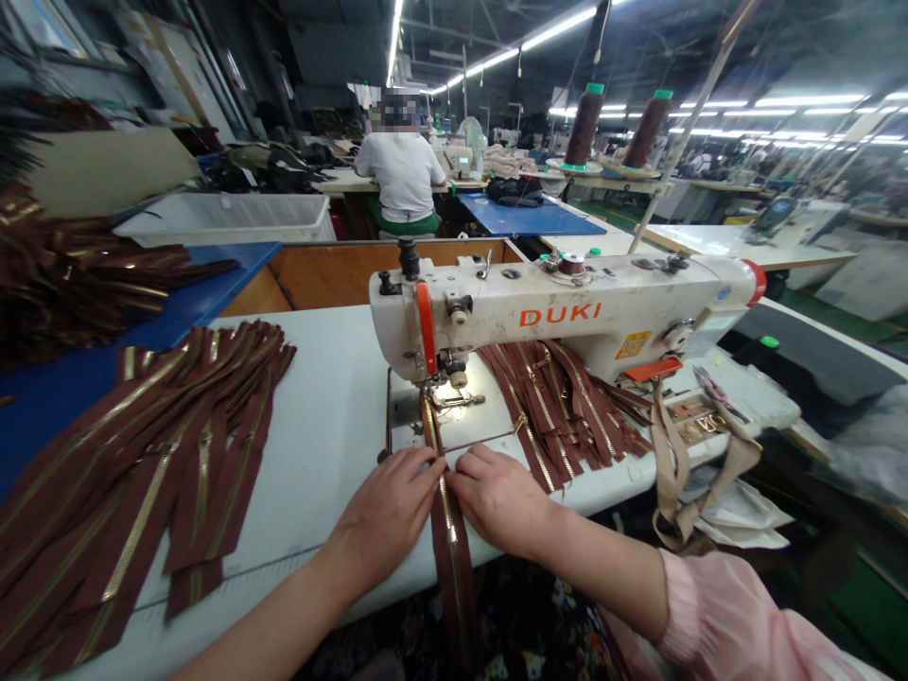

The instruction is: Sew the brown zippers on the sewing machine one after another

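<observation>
A brown zipper (451, 539) with gold teeth runs from under the sewing machine's presser foot (427, 386) toward me and hangs over the table's front edge. My left hand (397, 492) pinches its left edge, and my right hand (497, 497) grips the right edge just opposite. Both sets of fingers are closed close together, a little in front of the needle plate. The white sewing machine (489, 307) stands over the zipper, its lamp lighting the plate. Several brown zippers (546, 407) lie under the machine's arm, to the right of the needle.
Left on the white table (319, 378) lies a spread pile of brown zippers (163, 454); another heap (78, 274) rests on a blue board. A small parts tray (699, 421) and beige straps (673, 473) are at right. Ahead, a person in white (403, 175) sits facing away.
</observation>
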Motion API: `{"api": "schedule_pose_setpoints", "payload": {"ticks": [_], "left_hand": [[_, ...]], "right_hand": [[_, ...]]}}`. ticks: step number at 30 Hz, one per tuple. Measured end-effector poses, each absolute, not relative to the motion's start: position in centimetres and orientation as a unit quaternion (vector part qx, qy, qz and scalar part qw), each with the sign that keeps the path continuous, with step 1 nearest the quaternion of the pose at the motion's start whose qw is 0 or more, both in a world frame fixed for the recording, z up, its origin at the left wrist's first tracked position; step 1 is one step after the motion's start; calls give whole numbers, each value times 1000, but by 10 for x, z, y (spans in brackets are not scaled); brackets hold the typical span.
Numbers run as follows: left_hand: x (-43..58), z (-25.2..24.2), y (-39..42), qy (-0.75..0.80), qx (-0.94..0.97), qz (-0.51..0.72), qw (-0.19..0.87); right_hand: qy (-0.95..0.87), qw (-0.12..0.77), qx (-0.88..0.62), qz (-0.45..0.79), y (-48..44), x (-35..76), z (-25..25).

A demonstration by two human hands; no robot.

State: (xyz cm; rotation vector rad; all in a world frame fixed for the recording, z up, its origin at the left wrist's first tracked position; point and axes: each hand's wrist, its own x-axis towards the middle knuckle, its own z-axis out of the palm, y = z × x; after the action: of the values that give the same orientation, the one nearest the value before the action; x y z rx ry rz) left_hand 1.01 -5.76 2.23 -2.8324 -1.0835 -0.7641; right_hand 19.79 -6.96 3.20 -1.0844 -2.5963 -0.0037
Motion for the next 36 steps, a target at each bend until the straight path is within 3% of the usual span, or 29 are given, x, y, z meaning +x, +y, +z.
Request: {"api": "schedule_pose_setpoints", "payload": {"ticks": [9, 19, 36], "left_hand": [[11, 23, -58, -351, -906, -236, 3], [6, 22, -58, -358, -909, -214, 14], [2, 23, -50, -320, -930, -175, 52]], "right_hand": [[-898, 193, -396, -10, -70, 198, 22], [-916, 123, -382, -19, -70, 196, 30], [-922, 125, -366, -20, -64, 198, 32]]}}
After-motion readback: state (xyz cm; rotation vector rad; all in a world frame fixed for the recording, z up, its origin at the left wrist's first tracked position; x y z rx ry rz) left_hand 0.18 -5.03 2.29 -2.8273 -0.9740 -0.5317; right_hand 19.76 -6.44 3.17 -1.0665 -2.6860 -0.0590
